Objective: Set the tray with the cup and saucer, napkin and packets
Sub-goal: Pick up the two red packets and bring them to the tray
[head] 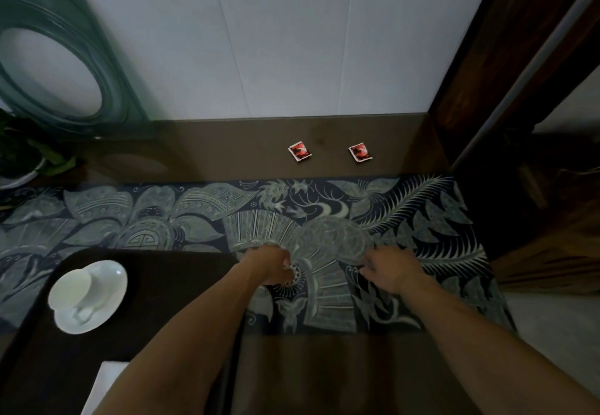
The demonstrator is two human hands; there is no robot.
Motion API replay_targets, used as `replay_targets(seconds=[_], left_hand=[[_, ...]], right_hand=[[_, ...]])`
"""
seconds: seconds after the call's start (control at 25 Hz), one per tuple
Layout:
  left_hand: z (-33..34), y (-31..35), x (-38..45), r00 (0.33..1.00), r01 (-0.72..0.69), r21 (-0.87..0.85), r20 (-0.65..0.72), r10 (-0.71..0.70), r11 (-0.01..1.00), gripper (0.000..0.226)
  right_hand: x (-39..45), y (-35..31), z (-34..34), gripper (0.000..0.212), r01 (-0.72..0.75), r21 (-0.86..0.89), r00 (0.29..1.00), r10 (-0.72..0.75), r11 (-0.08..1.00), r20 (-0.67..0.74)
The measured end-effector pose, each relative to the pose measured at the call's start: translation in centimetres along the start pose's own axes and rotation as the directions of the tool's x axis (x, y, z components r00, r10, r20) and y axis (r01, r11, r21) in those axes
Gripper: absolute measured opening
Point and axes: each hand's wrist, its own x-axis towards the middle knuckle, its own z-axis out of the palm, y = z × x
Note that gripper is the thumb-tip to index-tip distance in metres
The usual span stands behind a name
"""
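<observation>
A dark tray [156, 301] lies at the lower left. On it a white cup [73, 288] sits on a white saucer [107, 304], and a white napkin [104, 382] shows at the tray's near edge, partly hidden by my left forearm. Two red-and-white packets lie on the bare table near the wall, one [300, 151] to the left of the other [360, 152]. My left hand [271, 263] hovers over the patterned runner just right of the tray, fingers curled and empty. My right hand [389, 272] is spread over the runner, holding nothing.
A blue-and-grey patterned runner [324, 220] crosses the brown table. A green framed oval piece [55, 57] leans on the white wall at the left, with a potted plant [22, 158] below it. Dark wooden furniture [519, 122] stands at the right.
</observation>
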Motion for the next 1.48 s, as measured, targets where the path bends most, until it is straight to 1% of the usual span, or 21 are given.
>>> replay_targets(seconds=[0.12,0.24,0.32,0.4,0.48,0.6,0.76,0.88,0.96,1.04,1.12,1.2,1.24,1.36,1.48], left_hand=[[-1.4,0.0,2.4,0.999,0.034,0.009,-0.003,-0.034,0.999,0.040],[-3.9,-0.7,5.8,0.999,0.043,-0.007,-0.020,-0.043,0.999,0.038],[-6.2,-1.6,8.5,0.999,0.042,-0.007,-0.026,-0.042,0.999,0.037],[-8.8,-2.6,11.3,0.997,0.040,0.016,-0.060,-0.039,0.999,0.038],[-11.5,-3.5,14.1,0.992,0.057,0.019,-0.113,-0.055,0.998,0.037],[-15.3,-4.5,18.3,0.968,0.125,-0.013,-0.218,-0.125,0.992,0.042],[-18.3,-5.2,23.5,0.933,0.126,-0.049,-0.332,-0.135,0.991,0.056],[-19.0,-5.4,26.2,0.927,0.127,-0.061,-0.349,-0.140,0.990,0.062],[-18.7,-5.4,27.3,0.928,0.127,-0.067,-0.345,-0.142,0.990,0.062],[-18.2,-5.3,27.8,0.918,0.124,-0.082,-0.369,-0.146,0.989,0.063],[-18.0,-5.2,27.9,0.898,0.109,-0.137,-0.411,-0.156,0.985,0.065],[-18.0,-5.1,27.6,0.889,0.091,-0.196,-0.426,-0.168,0.976,0.062],[-17.9,-5.0,27.4,0.889,0.081,-0.218,-0.426,-0.169,0.973,0.059],[-17.4,-4.5,26.4,0.884,0.059,-0.266,-0.433,-0.174,0.962,0.043],[-16.7,-3.9,24.8,0.876,0.055,-0.334,-0.436,-0.206,0.941,0.027]], right_hand=[[3.0,1.5,-1.0,0.041,0.032,-0.003,0.999,-0.032,0.999,-0.019],[6.3,2.5,-3.1,0.038,0.041,-0.055,0.999,-0.042,0.998,-0.014],[9.1,3.4,-4.9,0.036,0.042,-0.053,0.999,-0.042,0.998,-0.008],[12.2,4.5,-6.8,0.029,0.028,-0.025,1.000,-0.028,0.999,-0.011],[15.4,5.5,-8.9,0.024,0.002,-0.060,0.999,-0.005,0.998,-0.047],[19.9,6.5,-11.9,0.030,-0.025,-0.112,0.992,0.011,0.993,-0.123],[25.2,7.6,-13.8,0.045,-0.034,-0.113,0.980,0.010,0.993,-0.199],[28.2,8.0,-14.1,0.061,-0.048,-0.110,0.988,0.031,0.993,-0.154],[29.5,8.2,-14.0,0.066,-0.052,-0.114,0.994,0.041,0.992,-0.097],[30.2,8.3,-14.0,0.064,-0.041,-0.102,0.997,0.034,0.994,-0.065],[30.4,8.3,-14.1,0.056,-0.024,-0.066,0.995,0.017,0.998,-0.102],[30.4,8.3,-14.1,0.044,-0.019,-0.015,0.987,0.016,1.000,-0.162],[30.2,8.2,-14.1,0.042,-0.029,0.017,0.983,0.031,0.999,-0.181],[29.2,8.0,-14.3,0.045,-0.058,0.097,0.981,0.074,0.994,-0.180],[27.3,7.9,-14.1,0.036,-0.068,0.129,0.976,0.093,0.989,-0.196]])
